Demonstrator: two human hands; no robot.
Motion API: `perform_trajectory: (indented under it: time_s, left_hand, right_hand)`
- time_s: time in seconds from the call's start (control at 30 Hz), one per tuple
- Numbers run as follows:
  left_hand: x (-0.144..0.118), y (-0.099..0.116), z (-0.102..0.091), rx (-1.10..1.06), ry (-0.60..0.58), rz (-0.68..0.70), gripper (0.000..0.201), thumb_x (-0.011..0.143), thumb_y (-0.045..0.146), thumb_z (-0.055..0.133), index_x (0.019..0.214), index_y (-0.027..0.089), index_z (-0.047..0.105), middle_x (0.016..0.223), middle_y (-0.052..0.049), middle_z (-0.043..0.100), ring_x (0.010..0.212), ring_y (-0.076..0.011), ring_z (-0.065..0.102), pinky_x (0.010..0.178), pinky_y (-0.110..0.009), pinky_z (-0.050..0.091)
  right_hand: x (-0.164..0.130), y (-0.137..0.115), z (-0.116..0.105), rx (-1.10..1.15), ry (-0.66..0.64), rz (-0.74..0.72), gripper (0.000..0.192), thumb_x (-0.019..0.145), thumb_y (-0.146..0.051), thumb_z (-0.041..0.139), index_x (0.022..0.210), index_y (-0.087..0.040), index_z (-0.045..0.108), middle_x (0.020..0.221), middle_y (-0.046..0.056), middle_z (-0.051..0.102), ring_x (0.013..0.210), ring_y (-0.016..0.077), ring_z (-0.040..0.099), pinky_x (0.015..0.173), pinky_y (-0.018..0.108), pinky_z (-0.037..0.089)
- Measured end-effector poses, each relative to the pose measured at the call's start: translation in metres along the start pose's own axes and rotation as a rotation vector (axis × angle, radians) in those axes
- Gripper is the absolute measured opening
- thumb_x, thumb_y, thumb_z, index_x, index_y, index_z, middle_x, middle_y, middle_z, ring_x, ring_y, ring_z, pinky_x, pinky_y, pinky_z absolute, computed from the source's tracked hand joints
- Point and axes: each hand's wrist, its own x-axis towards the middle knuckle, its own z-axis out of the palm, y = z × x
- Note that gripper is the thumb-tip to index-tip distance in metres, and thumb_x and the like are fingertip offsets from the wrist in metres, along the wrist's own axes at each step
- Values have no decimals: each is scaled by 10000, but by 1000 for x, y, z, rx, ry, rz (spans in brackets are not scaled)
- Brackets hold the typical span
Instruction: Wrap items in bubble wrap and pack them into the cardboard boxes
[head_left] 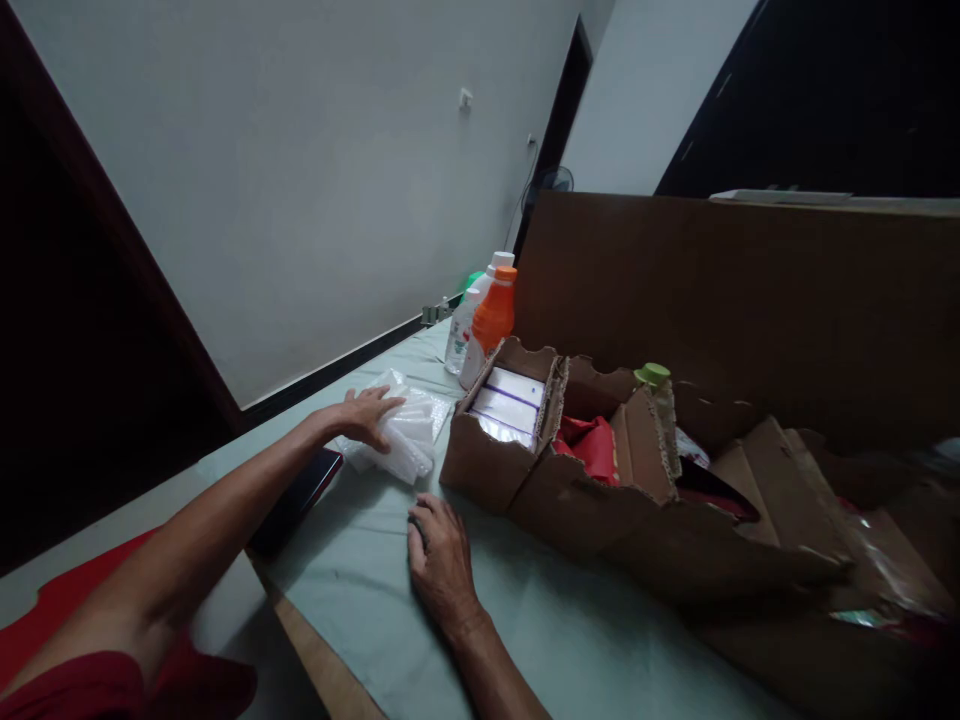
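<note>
My left hand point(366, 415) reaches forward and rests palm down on a pile of clear plastic-wrapped white packs point(409, 430) on the pale green table cover point(360, 560). My right hand point(441, 560) lies flat on the cover with its fingers loosely curled, just in front of a torn cardboard box point(487, 465). That box holds white packs with purple lines point(510, 402). Neither hand grips anything.
An orange bottle point(493, 315) and a clear bottle point(460, 335) stand behind the box. More torn cardboard point(652, 450) with red material point(596, 445) and a green-capped bottle point(654, 377) sits right. A dark phone-like slab point(300, 490) lies under my left forearm. A tall cardboard sheet point(750, 290) stands behind.
</note>
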Motion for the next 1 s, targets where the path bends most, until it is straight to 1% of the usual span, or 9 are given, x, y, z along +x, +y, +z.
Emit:
perform_trajectory:
  time_s: [0.17, 0.27, 0.33, 0.5, 0.63, 0.73, 0.83, 0.93, 1.0]
  left_hand:
    - [-22, 18, -11, 76, 72, 80, 1064, 682, 373, 775, 1585, 213, 235, 1667, -246, 100, 1536, -426, 123, 1180, -650, 113]
    - [-34, 40, 8, 125, 168, 205, 1045, 697, 469, 760, 1582, 236, 255, 1679, -209, 92, 1534, -447, 94, 1176, -675, 77]
    - [-37, 47, 26, 157, 168, 233, 956, 714, 419, 758, 1554, 257, 331, 1681, -184, 122, 1533, -441, 111, 1175, -685, 58]
    - [-26, 34, 52, 240, 159, 205, 708, 754, 188, 680, 1440, 243, 514, 1666, -188, 185, 1531, -410, 174, 1167, -700, 62]
    - [-17, 22, 49, 254, 152, 221, 745, 719, 220, 719, 1433, 282, 518, 1678, -142, 183, 1535, -401, 160, 1183, -674, 63]
    - [-25, 22, 48, 250, 180, 207, 831, 687, 254, 730, 1474, 275, 468, 1680, -153, 165, 1533, -420, 150, 1186, -667, 92]
    - [-51, 29, 58, 212, 331, 215, 830, 692, 263, 678, 1488, 243, 443, 1670, -176, 189, 1525, -433, 173, 1187, -659, 136]
    - [-78, 45, 82, 152, 624, 304, 696, 755, 238, 579, 1442, 192, 475, 1632, -221, 261, 1490, -447, 265, 1163, -685, 194]
    - [-90, 62, 104, 46, 777, 396, 582, 834, 259, 508, 1410, 177, 485, 1604, -234, 299, 1422, -458, 379, 1128, -680, 283]
  right_hand:
    - [1, 0, 0, 9, 7, 11, 260, 880, -111, 507, 1020, -212, 702, 1219, 109, 683, 1126, 252, 629, 979, 414, 493]
    - [1, 1, 2, -2, -9, 6, 337, 869, -101, 503, 1125, -212, 692, 1277, 112, 670, 1163, 258, 620, 998, 424, 483]
    - [1, 1, 2, -14, -24, 3, 386, 858, -95, 508, 1186, -208, 676, 1309, 114, 661, 1187, 262, 611, 1010, 431, 476]
    - [0, -1, 2, -24, -43, 12, 365, 851, -95, 522, 1160, -199, 686, 1296, 119, 671, 1184, 265, 607, 1005, 435, 473]
    - [2, 0, 1, -13, -44, 17, 295, 858, -91, 525, 1051, -214, 711, 1255, 109, 686, 1161, 258, 613, 992, 423, 471]
    - [5, -3, 1, -25, -48, 17, 274, 852, -76, 524, 1008, -205, 710, 1244, 111, 689, 1149, 257, 615, 981, 420, 470]
    - [0, -15, -2, -78, -59, 17, 256, 845, -73, 545, 999, -202, 703, 1227, 98, 699, 1156, 236, 609, 994, 402, 456]
    - [-16, -27, -15, -164, -103, -12, 175, 807, -138, 640, 953, -217, 696, 1161, 42, 727, 1115, 194, 623, 962, 337, 458]
    - [-31, -33, -34, -221, -166, -76, 72, 785, -251, 694, 854, -232, 683, 1012, -20, 753, 972, 163, 653, 842, 285, 479]
